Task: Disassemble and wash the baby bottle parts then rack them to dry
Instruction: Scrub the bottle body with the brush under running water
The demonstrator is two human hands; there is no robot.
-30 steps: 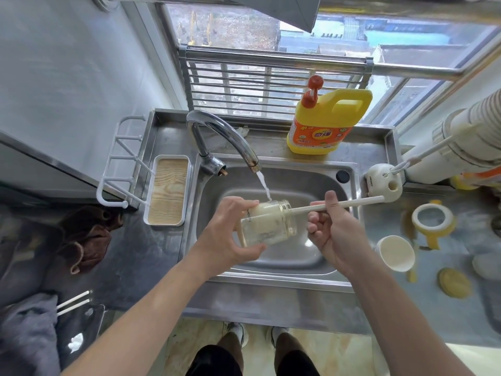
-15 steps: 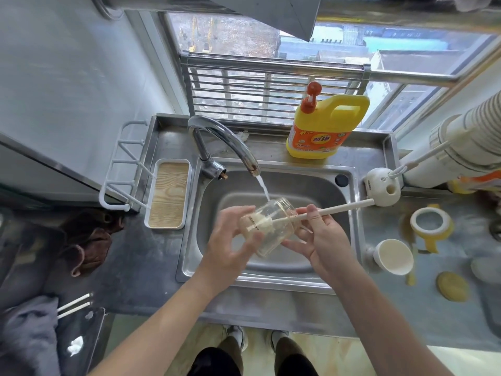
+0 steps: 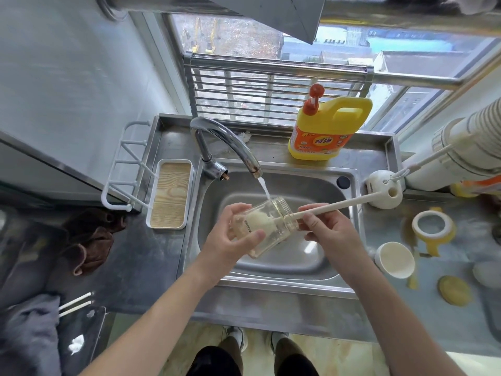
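Note:
Over the steel sink (image 3: 349, 185) my left hand (image 3: 230, 240) grips a clear glass baby bottle (image 3: 271, 234), tilted with its mouth up and to the right. Water from the tap (image 3: 225, 142) runs onto the bottle's rim. A cream bottle brush (image 3: 336, 206) reaches into the bottle, its sponge head inside near the base. My right hand (image 3: 330, 232) pinches the brush handle just outside the mouth. On the counter to the right lie a yellow collar ring (image 3: 433, 229), a white cap (image 3: 394, 260) and a yellow round piece (image 3: 454, 290).
A yellow detergent jug (image 3: 328, 131) stands behind the sink. A white drying rack with a wood-lined tray (image 3: 169, 195) sits to the left. A white brush holder (image 3: 385, 188) stands at the sink's right corner. Brown and grey cloths (image 3: 89, 242) lie on the left counter.
The bottle has swung from lying level to tilting mouth-up under the water stream. My right hand slid along the brush handle, and the brush head sits deeper in the bottle.

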